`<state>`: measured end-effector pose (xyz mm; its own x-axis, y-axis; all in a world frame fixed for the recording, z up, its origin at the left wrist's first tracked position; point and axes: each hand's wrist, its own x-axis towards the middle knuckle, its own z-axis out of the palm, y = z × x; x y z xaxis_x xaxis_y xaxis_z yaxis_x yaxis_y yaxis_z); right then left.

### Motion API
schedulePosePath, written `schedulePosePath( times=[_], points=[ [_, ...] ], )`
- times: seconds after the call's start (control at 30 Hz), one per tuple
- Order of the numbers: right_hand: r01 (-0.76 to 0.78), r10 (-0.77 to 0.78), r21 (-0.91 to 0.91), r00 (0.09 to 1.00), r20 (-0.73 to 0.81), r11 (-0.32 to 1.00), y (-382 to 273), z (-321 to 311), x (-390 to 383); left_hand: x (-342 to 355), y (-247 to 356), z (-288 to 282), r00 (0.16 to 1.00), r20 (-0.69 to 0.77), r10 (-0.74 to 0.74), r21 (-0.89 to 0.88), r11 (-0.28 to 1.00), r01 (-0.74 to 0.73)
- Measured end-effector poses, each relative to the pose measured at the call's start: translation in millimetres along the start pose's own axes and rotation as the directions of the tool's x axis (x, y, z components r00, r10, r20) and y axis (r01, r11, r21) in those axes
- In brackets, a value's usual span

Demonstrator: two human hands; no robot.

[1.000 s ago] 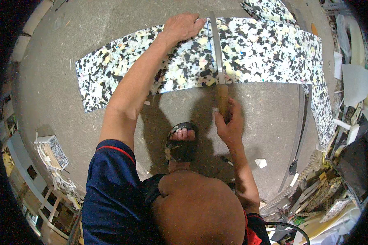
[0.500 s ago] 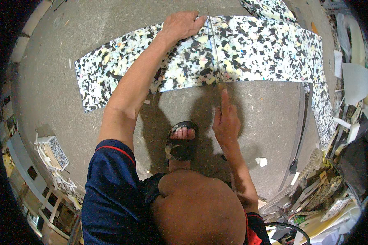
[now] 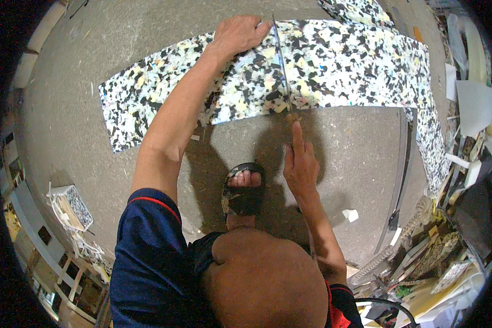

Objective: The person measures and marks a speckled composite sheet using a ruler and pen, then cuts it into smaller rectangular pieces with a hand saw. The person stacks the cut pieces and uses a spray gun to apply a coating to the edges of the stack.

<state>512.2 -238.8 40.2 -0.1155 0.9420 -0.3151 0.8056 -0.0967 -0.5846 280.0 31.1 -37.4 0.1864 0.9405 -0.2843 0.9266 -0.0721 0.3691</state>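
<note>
Speckled foam sheet (image 3: 361,68) flat on floor (image 3: 355,158), long knife (image 3: 282,60) lying across it, both hands at work.

Left hand (image 3: 238,34) presses the sheet's far edge, just left of the blade, fingers drawn together, thumb toward the blade; cannot tell whether the fingertips grip the edge. Right hand (image 3: 302,169) low, on the near side of the sheet, fingers clamped on the knife handle, index finger laid forward along it; most of the handle hidden. Blade seen nearly edge-on, running from near edge to far edge, tip just past the latter. Sandal (image 3: 245,197) on a foot between the forearms. White scrap (image 3: 350,215) right of the right forearm. Second foam piece (image 3: 361,11) beyond the sheet, top right. Dark strips (image 3: 403,164) below the sheet's right end.
</note>
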Motion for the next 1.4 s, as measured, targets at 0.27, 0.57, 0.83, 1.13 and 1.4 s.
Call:
schedulePosePath(
  times=[0.27, 0.57, 0.83, 1.13, 1.4],
  points=[
    [-0.057, 0.058, -0.011, 0.996, 0.067, 0.998, -1, -1, 0, 0, -3, 4, 0.998, -0.056, 0.029, -0.029, 0.999, -0.031],
    [0.003, -0.003, 0.023, 1.000, 0.024, 1.000, -10, 6, 44, 6, -13, -1, 0.997, -0.038, 0.060, -0.022, 0.998, -0.060],
    [-0.038, 0.039, -0.019, 0.999, 0.034, 0.999, -19, 11, 68, 4, -8, -2, 0.999, -0.042, 0.008, 0.002, 1.000, -0.008],
    [-0.065, 0.067, -0.024, 0.994, 0.081, 0.998, -22, 7, 44, 0, -10, -9, 1.000, 0.000, 0.000, 0.019, 1.000, 0.000],
    [-0.078, 0.080, -0.020, 0.993, 0.090, 0.997, -28, 1, 59, 4, -3, -5, 0.998, -0.054, -0.013, 0.010, 1.000, 0.013]
  ],
)
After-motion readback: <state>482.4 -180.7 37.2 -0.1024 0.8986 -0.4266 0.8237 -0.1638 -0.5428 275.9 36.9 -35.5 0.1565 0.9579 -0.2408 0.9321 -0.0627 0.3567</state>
